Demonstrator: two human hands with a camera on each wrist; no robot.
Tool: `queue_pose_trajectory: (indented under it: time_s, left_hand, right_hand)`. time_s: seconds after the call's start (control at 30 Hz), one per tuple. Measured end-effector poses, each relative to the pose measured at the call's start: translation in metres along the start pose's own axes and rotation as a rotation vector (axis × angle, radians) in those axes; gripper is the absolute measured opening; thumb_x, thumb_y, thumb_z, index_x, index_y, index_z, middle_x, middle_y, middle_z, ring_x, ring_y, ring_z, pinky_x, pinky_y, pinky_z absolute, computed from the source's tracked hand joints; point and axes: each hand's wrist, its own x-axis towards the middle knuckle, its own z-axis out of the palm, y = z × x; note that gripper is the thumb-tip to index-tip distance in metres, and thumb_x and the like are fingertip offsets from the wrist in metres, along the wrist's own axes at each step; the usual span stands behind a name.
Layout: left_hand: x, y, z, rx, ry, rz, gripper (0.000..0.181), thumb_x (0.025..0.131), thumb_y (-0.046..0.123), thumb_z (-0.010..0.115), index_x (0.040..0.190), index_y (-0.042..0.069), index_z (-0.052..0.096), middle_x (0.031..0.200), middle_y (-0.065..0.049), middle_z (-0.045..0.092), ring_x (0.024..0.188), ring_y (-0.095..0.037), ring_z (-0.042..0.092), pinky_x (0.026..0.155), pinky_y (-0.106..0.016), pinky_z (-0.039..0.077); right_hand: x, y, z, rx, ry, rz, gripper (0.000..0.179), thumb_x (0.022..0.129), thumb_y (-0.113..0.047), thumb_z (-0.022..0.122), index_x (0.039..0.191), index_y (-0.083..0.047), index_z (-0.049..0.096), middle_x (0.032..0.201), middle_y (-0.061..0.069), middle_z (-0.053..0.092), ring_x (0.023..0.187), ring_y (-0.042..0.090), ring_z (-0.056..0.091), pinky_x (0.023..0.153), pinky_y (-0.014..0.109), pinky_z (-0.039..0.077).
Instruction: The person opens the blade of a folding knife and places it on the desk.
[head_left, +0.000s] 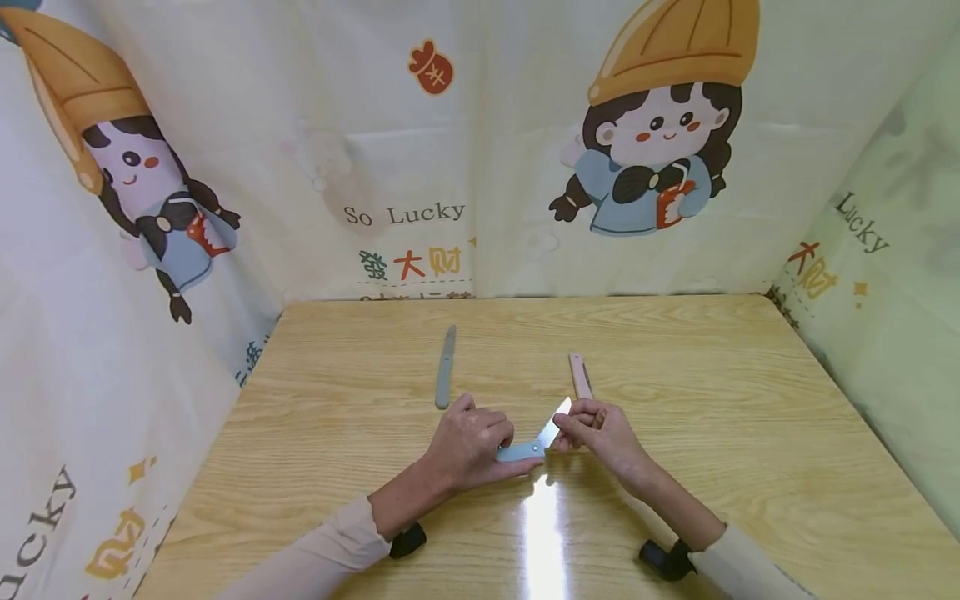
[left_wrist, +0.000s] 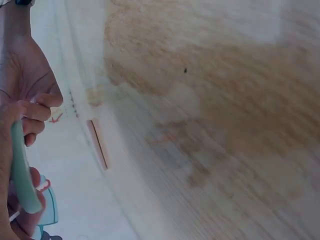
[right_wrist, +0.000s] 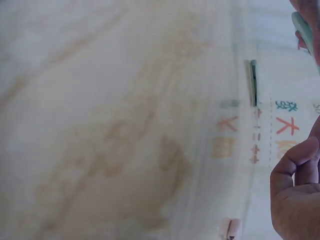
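Note:
Near the middle of the table, my left hand (head_left: 471,442) grips the light blue handle (head_left: 520,452) of a folding knife. Its shiny blade (head_left: 555,423) stands partly swung out, angled up and to the right from the pivot. My right hand (head_left: 606,435) pinches that blade near its tip between thumb and fingers. In the left wrist view the handle (left_wrist: 24,172) looks pale green, and part of the blade is hidden behind the fingers. Curled fingers of the right hand (right_wrist: 297,195) show at the right edge of the right wrist view.
A long grey knife (head_left: 446,368) lies on the wooden table (head_left: 337,350) beyond my left hand. Just behind my right hand is a pink folding knife (head_left: 580,375), its near end close to the fingers. A printed cloth (head_left: 517,150) hangs along the table's back and sides.

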Motion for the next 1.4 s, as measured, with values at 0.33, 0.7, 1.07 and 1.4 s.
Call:
queue_pose_trajectory:
  time_s: [0.33, 0.7, 1.07, 1.4]
  left_hand:
    - [-0.003, 0.004, 0.002, 0.020, -0.063, -0.146, 0.054, 0.077, 0.055, 0.083, 0.054, 0.022, 0.046, 0.048, 0.013, 0.042, 0.044, 0.000, 0.021, 0.050, -0.023, 0.020]
    - [-0.005, -0.001, -0.001, 0.020, -0.141, -0.071, 0.050, 0.077, 0.058, 0.084, 0.062, 0.019, 0.057, 0.054, 0.011, 0.051, 0.044, 0.000, 0.032, 0.043, -0.020, 0.030]
    - [-0.014, 0.001, -0.002, 0.078, -0.240, -0.054, 0.031, 0.087, 0.044, 0.080, 0.090, 0.013, 0.076, 0.084, 0.003, 0.059, 0.067, -0.008, 0.052, 0.055, -0.021, 0.047]
    - [-0.014, -0.002, 0.003, 0.090, -0.189, -0.049, 0.012, 0.087, 0.020, 0.077, 0.083, 0.010, 0.076, 0.077, 0.002, 0.056, 0.062, -0.007, 0.052, 0.053, -0.021, 0.047]
  right_hand:
    - [0.000, 0.001, 0.003, 0.027, 0.039, 0.027, 0.024, 0.100, -0.015, 0.068, 0.097, 0.008, 0.061, 0.085, 0.009, 0.074, 0.081, 0.027, 0.073, 0.070, 0.028, 0.052]
    - [-0.002, 0.002, 0.005, 0.041, 0.102, 0.045, 0.024, 0.099, -0.015, 0.069, 0.102, 0.009, 0.064, 0.084, 0.011, 0.075, 0.077, 0.022, 0.073, 0.072, 0.030, 0.054]
    - [-0.001, 0.011, -0.002, 0.063, 0.153, 0.114, 0.028, 0.099, -0.018, 0.070, 0.104, 0.009, 0.064, 0.089, 0.014, 0.075, 0.076, 0.021, 0.074, 0.074, 0.031, 0.057]
    - [-0.002, 0.009, 0.001, 0.062, 0.132, 0.080, 0.038, 0.101, -0.025, 0.068, 0.110, 0.011, 0.061, 0.090, 0.013, 0.075, 0.077, 0.021, 0.072, 0.077, 0.033, 0.057]
